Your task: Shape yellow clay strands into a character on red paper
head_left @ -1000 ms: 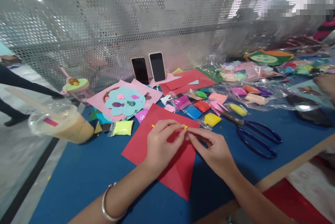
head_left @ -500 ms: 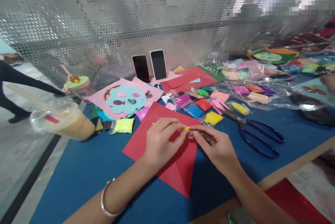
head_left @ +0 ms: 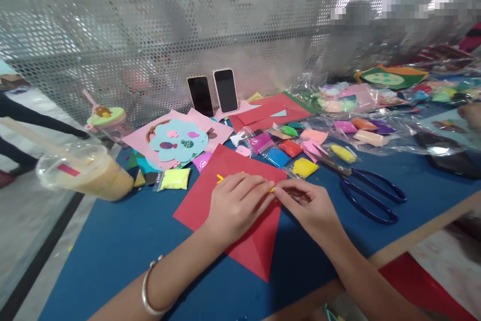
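Between the fingertips of my two hands is a small bit of yellow modelling clay (head_left: 272, 190), mostly covered by the fingers. My left hand (head_left: 237, 206) is closed on it, palm down over the red paper (head_left: 210, 196). From the right, my right hand (head_left: 310, 206) pinches the same bit at the paper's right edge. Thin yellow clay strips (head_left: 220, 179) lie on the paper just beyond my left hand, which partly hides them. A packet of yellow clay (head_left: 304, 167) lies beyond my right hand.
Scissors (head_left: 370, 193) with dark blue handles lie to the right. A tilted drink cup (head_left: 108, 176) is at the left edge. Several clay packets, pink sheets with a blue cut-out (head_left: 178, 143) and two phones (head_left: 226, 91) line the back. Another person's hand (head_left: 471, 114) shows far right.
My left hand's fingers have flattened and come down over the clay, which shows less now. More yellow strips show beyond that hand. The view has shifted slightly.
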`<state>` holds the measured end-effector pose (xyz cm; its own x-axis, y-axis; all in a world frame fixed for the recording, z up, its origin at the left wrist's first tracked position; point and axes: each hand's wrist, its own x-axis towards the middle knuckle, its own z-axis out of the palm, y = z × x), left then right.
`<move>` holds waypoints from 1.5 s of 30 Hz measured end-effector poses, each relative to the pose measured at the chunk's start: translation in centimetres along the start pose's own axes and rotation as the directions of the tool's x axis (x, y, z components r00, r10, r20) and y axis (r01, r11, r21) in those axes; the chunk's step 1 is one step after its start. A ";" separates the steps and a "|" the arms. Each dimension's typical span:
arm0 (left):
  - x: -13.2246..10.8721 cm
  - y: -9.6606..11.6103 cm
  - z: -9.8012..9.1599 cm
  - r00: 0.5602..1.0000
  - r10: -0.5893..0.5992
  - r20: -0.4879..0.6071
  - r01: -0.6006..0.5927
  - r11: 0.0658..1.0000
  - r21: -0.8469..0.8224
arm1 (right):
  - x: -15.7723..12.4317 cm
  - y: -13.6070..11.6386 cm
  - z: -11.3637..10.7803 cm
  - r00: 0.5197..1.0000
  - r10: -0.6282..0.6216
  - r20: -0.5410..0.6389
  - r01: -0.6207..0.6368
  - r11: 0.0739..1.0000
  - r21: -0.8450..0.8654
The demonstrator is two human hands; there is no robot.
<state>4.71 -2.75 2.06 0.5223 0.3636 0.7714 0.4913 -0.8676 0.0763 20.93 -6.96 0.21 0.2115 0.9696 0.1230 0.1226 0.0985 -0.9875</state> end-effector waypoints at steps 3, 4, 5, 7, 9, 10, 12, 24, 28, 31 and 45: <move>0.0 0.0 0.1 1.000 -0.027 -0.012 0.027 0.998 -0.049 | 0.0 0.0 -0.2 1.000 0.020 -0.009 -0.020 1.000 0.010; 0.0 0.0 0.1 0.999 -0.037 -0.013 0.036 0.998 -0.059 | 0.0 0.0 -0.2 1.000 0.023 -0.016 -0.023 1.000 0.010; 0.0 0.0 0.1 0.999 -0.046 -0.014 0.045 0.997 -0.066 | 0.0 -0.1 -0.3 1.000 0.023 -0.021 -0.022 1.000 0.009; 0.1 0.0 0.0 0.998 -0.060 -0.013 0.059 0.995 -0.085 | 0.0 -0.2 -0.3 0.999 0.014 -0.029 -0.014 1.000 0.005; 0.2 0.0 0.0 0.997 -0.080 -0.012 0.078 0.992 -0.103 | -0.1 -0.3 -0.4 0.999 -0.012 -0.043 0.011 1.000 -0.010; 0.2 0.1 0.0 0.995 -0.095 -0.013 0.093 0.989 -0.112 | -0.1 -0.3 -0.4 0.998 -0.034 -0.056 0.033 0.999 -0.029; 0.3 0.1 0.0 0.991 -0.132 -0.019 0.129 0.983 -0.130 | -0.2 -0.2 -0.6 0.992 -0.104 -0.067 0.098 0.991 -0.091; 0.1 0.4 0.2 0.965 -0.264 0.002 0.259 0.944 -0.203 | -0.3 0.3 -1.1 0.928 -0.371 0.041 0.367 0.888 -0.275; 0.0 0.5 0.2 0.956 -0.295 0.000 0.291 0.942 -0.168 | -0.6 -0.2 -1.0 0.904 -0.423 0.057 0.417 0.846 -0.332; 0.0 0.6 0.2 0.943 -0.333 0.009 0.330 0.930 -0.162 | -0.8 -0.5 -0.9 0.867 -0.492 0.077 0.481 0.786 -0.388; 0.2 0.9 0.2 0.882 -0.465 0.073 0.467 0.846 -0.258 | -0.5 -0.2 -1.1 0.856 -0.515 0.056 0.491 0.773 -0.401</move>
<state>5.36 -3.37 2.12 0.2836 0.7490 0.5988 0.4797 -0.6515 0.5878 21.84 -7.70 0.41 0.0632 0.7915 0.6079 0.5871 0.4631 -0.6640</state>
